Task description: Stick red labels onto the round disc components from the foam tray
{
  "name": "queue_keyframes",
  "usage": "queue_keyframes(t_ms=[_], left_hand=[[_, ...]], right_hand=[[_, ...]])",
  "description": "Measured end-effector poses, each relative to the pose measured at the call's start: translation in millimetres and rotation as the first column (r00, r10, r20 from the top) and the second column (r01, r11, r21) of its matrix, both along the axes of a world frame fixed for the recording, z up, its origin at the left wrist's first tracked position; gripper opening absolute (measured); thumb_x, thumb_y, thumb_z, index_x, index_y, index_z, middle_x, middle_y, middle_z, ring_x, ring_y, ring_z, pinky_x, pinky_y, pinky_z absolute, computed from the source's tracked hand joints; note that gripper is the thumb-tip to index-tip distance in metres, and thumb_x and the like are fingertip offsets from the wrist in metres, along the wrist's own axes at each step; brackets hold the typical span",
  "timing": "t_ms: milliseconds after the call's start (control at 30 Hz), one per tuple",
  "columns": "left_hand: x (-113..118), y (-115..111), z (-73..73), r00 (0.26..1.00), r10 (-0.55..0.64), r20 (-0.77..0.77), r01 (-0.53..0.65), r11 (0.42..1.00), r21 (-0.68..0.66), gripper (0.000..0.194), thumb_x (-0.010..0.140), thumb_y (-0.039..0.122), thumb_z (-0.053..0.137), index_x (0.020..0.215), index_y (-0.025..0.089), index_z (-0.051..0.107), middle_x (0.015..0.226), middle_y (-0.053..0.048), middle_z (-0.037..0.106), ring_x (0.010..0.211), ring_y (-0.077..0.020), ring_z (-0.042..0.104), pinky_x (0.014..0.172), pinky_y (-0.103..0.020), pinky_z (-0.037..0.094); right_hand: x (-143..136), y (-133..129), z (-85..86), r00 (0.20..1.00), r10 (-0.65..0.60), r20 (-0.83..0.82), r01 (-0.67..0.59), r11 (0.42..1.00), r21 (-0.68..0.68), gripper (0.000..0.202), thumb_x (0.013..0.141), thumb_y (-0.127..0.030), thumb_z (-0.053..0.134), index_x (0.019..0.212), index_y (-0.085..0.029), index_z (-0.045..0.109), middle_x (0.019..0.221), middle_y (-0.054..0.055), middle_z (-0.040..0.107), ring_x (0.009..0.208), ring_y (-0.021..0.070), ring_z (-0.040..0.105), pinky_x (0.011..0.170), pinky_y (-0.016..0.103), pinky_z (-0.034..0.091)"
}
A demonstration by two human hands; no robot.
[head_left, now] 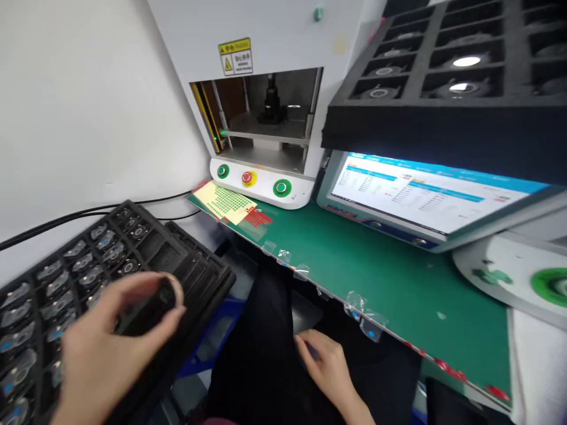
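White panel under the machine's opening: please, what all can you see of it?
The white panel looks smooth, perhaps plastic, long, with rounded ends. It carries a green button near each end and, between them, a red one on yellow. It runs along the machine's foot, by the green mat; nobody touches it.

Left hand [110, 342] over black foam compartment tray [38, 313], fingers pinching thin copper-coloured ring [176, 290]. Right hand [328, 363] near front edge of green tabletop [354, 260], empty. White press machine [261, 35] behind, lit monitor [420, 192] right of it.
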State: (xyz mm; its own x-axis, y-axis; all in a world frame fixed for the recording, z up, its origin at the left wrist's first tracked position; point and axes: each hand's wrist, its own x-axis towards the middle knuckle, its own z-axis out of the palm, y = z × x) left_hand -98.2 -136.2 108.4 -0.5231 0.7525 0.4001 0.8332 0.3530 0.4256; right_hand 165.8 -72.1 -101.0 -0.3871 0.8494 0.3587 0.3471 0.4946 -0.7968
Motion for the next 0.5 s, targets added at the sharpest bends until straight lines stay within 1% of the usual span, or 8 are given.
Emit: queue_keyframes(t_ms=[33, 100, 167, 267, 333, 400, 433, 500], left_hand=[[18, 7, -12.5, 0.985, -0.161, 0.066, 0.159, 0.987, 0.024, 0.039, 0.067, 0.036, 0.081, 0.102, 0.027, 0.068, 0.093, 0.0, 0.074, 0.081, -0.0218, 0.072, 0.078, -0.032, 0.059], [48, 25, -40.6, 0.868, -0.434, 0.24, 0.433, 0.899, 0.06, 0.031, 0.068, 0.025, 0.079, 0.097, 0.024, 0.069, 0.088, 0.0, 0.074, 0.074, -0.0173, 0.072, 0.071, -0.026, 0.061], [68, 43, -66.4, 0.731, -0.533, 0.426, 0.544, 0.832, 0.107, 0.037, 0.066, 0.017, 0.076, 0.102, 0.022, 0.07, 0.091, -0.002, 0.074, 0.075, -0.0173, 0.073, 0.071, -0.026, 0.062], [76, 61, -91.9, 0.52, -0.46, 0.72, 0.5, 0.847, 0.18, 0.057, 0.06, 0.015, 0.079, 0.116, 0.02, 0.068, 0.095, -0.005, 0.072, 0.081, -0.0198, 0.073, 0.075, -0.029, 0.063], [73, 65, -101.5, 0.298, -0.365, 0.882, 0.424, 0.879, 0.22, 0.06, 0.056, 0.019, 0.083, 0.115, 0.019, 0.07, 0.092, -0.005, 0.069, 0.081, -0.0205, 0.072, 0.075, -0.03, 0.062], [67, 65, -108.7, 0.065, -0.251, 0.966, 0.367, 0.906, 0.21, 0.054, 0.055, 0.026, 0.087, 0.106, 0.016, 0.074, 0.088, -0.006, 0.068, 0.079, -0.02, 0.071, 0.075, -0.03, 0.059], [64, 64, -111.9, -0.03, -0.19, 0.981, 0.363, 0.913, 0.188, 0.051, 0.054, 0.03, 0.089, 0.101, 0.015, 0.075, 0.085, -0.006, 0.069, 0.079, -0.0196, 0.071, 0.075, -0.029, 0.058], [61, 63, -117.7, -0.147, -0.088, 0.985, 0.403, 0.904, 0.141, 0.053, 0.049, 0.038, 0.093, 0.092, 0.014, 0.076, 0.079, -0.006, 0.069, 0.077, -0.0187, 0.069, 0.074, -0.027, 0.055]], right_hand=[[0, -1, 12.7, 1.0, -0.008, -0.018, 0.008, 1.0, -0.011, 0.046, 0.104, -0.041, 0.038, 0.08, -0.018, 0.069, 0.068, 0.005, 0.072, 0.06, 0.0151, 0.071, 0.059, 0.02, 0.056], [2, 2, 37.3, 0.999, -0.024, -0.031, 0.023, 0.999, -0.032, 0.036, 0.104, -0.038, 0.039, 0.1, -0.017, 0.068, 0.079, 0.006, 0.075, 0.069, 0.0146, 0.073, 0.065, 0.021, 0.059], [4, 18, 56.8, 0.999, -0.045, -0.007, 0.045, 0.998, -0.04, 0.033, 0.102, -0.038, 0.042, 0.111, -0.016, 0.065, 0.088, 0.008, 0.075, 0.077, 0.0164, 0.074, 0.071, 0.024, 0.061], [-8, 73, 72.9, 0.993, -0.062, 0.096, 0.068, 0.996, -0.057, 0.025, 0.097, -0.034, 0.051, 0.1, -0.016, 0.067, 0.091, 0.009, 0.073, 0.085, 0.0199, 0.072, 0.079, 0.032, 0.06], [-33, 124, 78.8, 0.981, -0.029, 0.19, 0.048, 0.994, -0.097, 0.016, 0.095, -0.027, 0.058, 0.091, -0.015, 0.067, 0.09, 0.006, 0.071, 0.087, 0.0186, 0.07, 0.083, 0.035, 0.058], [-71, 173, 86.3, 0.96, -0.008, 0.281, 0.05, 0.989, -0.14, 0.017, 0.095, -0.029, 0.063, 0.099, -0.013, 0.066, 0.099, 0.005, 0.069, 0.093, 0.0183, 0.067, 0.088, 0.04, 0.057], [-92, 193, 91.5, 0.948, -0.001, 0.319, 0.055, 0.986, -0.16, 0.021, 0.095, -0.031, 0.063, 0.106, -0.013, 0.065, 0.107, 0.006, 0.067, 0.099, 0.0194, 0.066, 0.089, 0.041, 0.056], [-128, 220, 103.4, 0.928, 0.017, 0.373, 0.065, 0.976, -0.206, 0.028, 0.096, -0.033, 0.063, 0.117, -0.014, 0.062, 0.118, 0.008, 0.064, 0.104, 0.0212, 0.064, 0.091, 0.043, 0.056]])
